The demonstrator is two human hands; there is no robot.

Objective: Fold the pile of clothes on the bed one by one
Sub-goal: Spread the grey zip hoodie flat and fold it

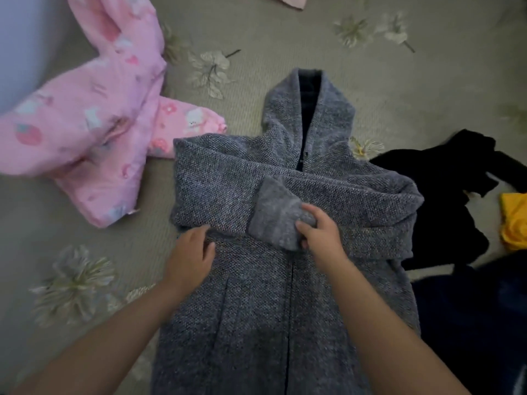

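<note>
Bed: olive-grey bedspread with pale flower print (285, 29), under everything.
Hoodie: grey knitted hooded zip jacket (256, 295) lying flat at centre, hood pointing away, both sleeves folded across the chest.
Pink jacket: padded pink printed child's jacket (94, 118), spread out to the left, just beside the hoodie's shoulder.
Dark pile: black garments (445, 195) at right, a yellow cloth (514, 220) at the edge.
Right hand (319, 235): pinching the grey sleeve cuff (271, 215).
Left hand (191, 252): fingers relaxed, resting on the lower folded sleeve.

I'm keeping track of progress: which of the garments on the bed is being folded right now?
The grey hooded coat in the middle, sleeves crossed, under both hands; the pink jacket and black garment lie untouched beside it.
</note>
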